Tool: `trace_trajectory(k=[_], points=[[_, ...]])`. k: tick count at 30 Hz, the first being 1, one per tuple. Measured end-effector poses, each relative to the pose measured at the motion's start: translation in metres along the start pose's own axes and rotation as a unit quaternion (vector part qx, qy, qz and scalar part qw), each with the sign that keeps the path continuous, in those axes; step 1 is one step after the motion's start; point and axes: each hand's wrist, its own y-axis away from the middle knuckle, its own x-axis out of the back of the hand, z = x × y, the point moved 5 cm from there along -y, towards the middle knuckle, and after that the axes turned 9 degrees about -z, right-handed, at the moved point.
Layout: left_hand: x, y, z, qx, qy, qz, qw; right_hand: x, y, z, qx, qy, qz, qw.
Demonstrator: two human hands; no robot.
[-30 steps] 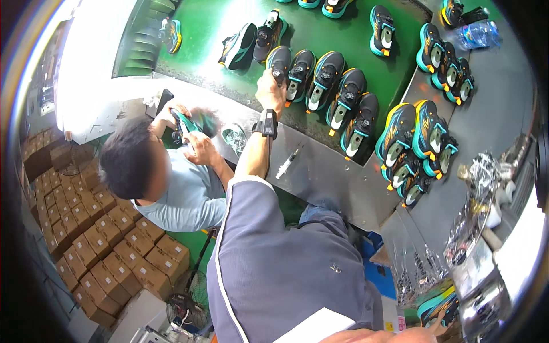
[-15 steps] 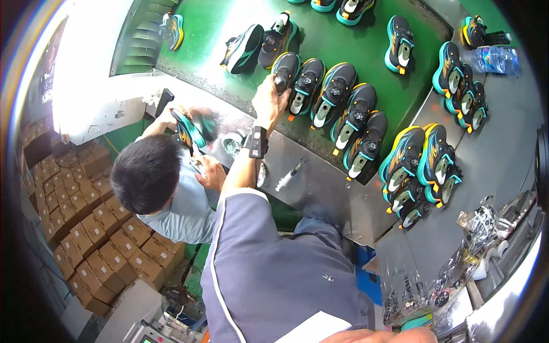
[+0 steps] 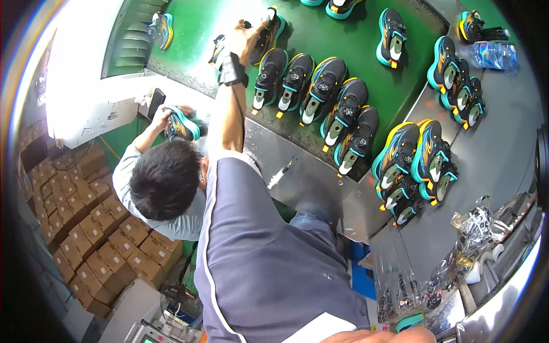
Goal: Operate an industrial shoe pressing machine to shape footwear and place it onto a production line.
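My left hand [image 3: 247, 41], with a black wristband device above the wrist, reaches to the far side of the green surface. Its fingers are apart over a black running shoe [image 3: 273, 35] with a teal sole, and the hand covers part of it. Whether the fingers press on it is unclear. Another shoe [image 3: 217, 50] shows partly past the hand's left side. Nearer me stands a slanted row of several matching shoes, from the leftmost shoe [image 3: 270, 77] to the rightmost shoe [image 3: 359, 137]. My right hand is out of view.
At left, a co-worker [image 3: 166, 180] bends over a shoe [image 3: 182, 123] in hand. Stacked shoes [image 3: 400, 163] and a plastic bottle [image 3: 496, 57] occupy the grey table [image 3: 486, 154]. A syringe-like tool [image 3: 280, 174] lies on the metal edge. Cartons [image 3: 114, 240] fill the lower left.
My left hand has left the leftmost shoe of the row and moved away from me, up-left, to the shoe behind. The co-worker's head has moved right and closer to my arm.
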Motion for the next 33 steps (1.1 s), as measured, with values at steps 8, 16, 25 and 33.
trace_trajectory(k=[8,16,25,33], points=[[-0.005,0.079,0.017,-0.149,0.179,0.144,0.962,-0.011,-0.008,-0.003,0.018,-0.001,-0.016,1.0],[-0.142,0.365,0.091,-0.159,0.318,-0.258,0.898,0.02,0.002,0.069,0.062,-0.057,-0.032,0.996],[-0.174,0.453,0.12,-0.236,0.357,-0.325,0.843,0.028,0.034,0.073,0.071,-0.116,-0.015,0.991],[-0.303,0.36,0.24,-0.259,0.163,-0.214,0.927,0.029,0.032,0.067,0.069,-0.163,-0.022,0.984]])
